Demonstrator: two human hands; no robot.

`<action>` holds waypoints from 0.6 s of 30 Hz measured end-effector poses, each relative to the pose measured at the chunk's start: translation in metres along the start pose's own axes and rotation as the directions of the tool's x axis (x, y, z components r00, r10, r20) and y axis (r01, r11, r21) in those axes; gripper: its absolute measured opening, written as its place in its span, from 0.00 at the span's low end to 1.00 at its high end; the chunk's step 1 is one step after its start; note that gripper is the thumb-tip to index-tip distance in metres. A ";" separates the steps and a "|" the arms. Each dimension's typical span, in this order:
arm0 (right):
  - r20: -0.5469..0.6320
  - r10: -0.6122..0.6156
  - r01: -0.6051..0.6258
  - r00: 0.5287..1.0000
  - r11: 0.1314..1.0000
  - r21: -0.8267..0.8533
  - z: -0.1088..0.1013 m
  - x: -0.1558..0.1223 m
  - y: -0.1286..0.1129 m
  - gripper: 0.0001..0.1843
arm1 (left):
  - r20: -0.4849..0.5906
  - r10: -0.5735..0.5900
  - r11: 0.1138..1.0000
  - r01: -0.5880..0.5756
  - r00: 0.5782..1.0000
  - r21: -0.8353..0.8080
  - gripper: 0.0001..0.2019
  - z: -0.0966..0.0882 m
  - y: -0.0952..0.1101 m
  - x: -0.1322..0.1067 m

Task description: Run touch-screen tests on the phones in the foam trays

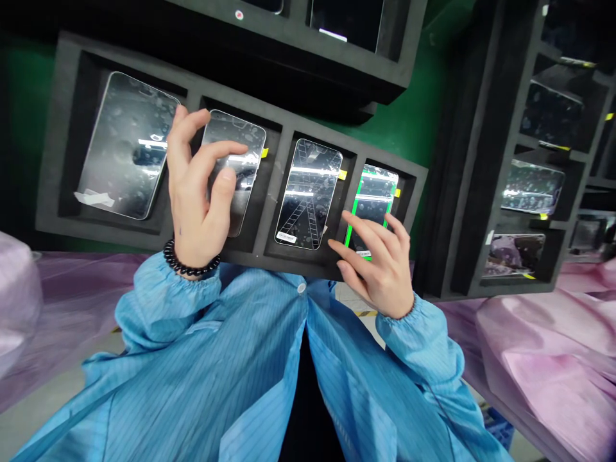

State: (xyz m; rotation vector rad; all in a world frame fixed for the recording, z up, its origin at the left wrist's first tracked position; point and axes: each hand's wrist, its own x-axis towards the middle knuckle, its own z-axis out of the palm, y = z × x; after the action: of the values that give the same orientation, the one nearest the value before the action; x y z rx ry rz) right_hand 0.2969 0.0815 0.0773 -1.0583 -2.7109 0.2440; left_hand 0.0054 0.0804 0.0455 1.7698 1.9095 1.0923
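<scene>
A dark foam tray (276,186) holds several phone screens, one in each compartment. My left hand (199,186) is over the second phone screen (245,186), its fingers apart and curved, with nothing in them. Left of that hand lies the largest phone screen (128,147), a whitish strip near its lower end. The third phone screen (308,199) has a grid pattern and a small white label. My right hand (380,260), fingers spread, hovers over or touches the rightmost phone screen (373,202), which has green edges; contact cannot be made out.
Another dark tray (337,70) with screens stands beyond mine. At the right are stacked trays (510,167) holding more phone screens. Green table surface (389,135) shows between them. Pink cloth (553,340) lies at the right, and more pink fabric (72,301) at the left.
</scene>
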 end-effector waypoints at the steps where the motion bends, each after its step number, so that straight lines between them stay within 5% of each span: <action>1: -0.020 0.036 -0.036 0.999 0.999 -0.002 -0.004 -0.002 0.003 0.15 | 0.003 -0.002 1.000 0.002 1.000 0.001 0.19 0.000 0.000 0.000; 6: -0.128 0.185 -0.186 0.975 0.983 0.002 -0.015 -0.021 0.019 0.16 | 0.003 -0.002 1.000 0.002 1.000 -0.023 0.19 0.001 0.000 0.000; 18: -0.048 0.097 -0.094 0.994 0.993 0.071 0.010 -0.049 0.010 0.19 | -0.027 0.060 0.992 -0.063 0.998 -0.111 0.17 0.008 -0.016 0.006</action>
State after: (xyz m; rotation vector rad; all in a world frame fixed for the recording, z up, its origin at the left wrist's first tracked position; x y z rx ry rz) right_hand 0.3358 0.0551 0.0584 -1.1598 -2.5905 0.3196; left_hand -0.0013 0.0893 0.0308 1.7721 1.7803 1.2227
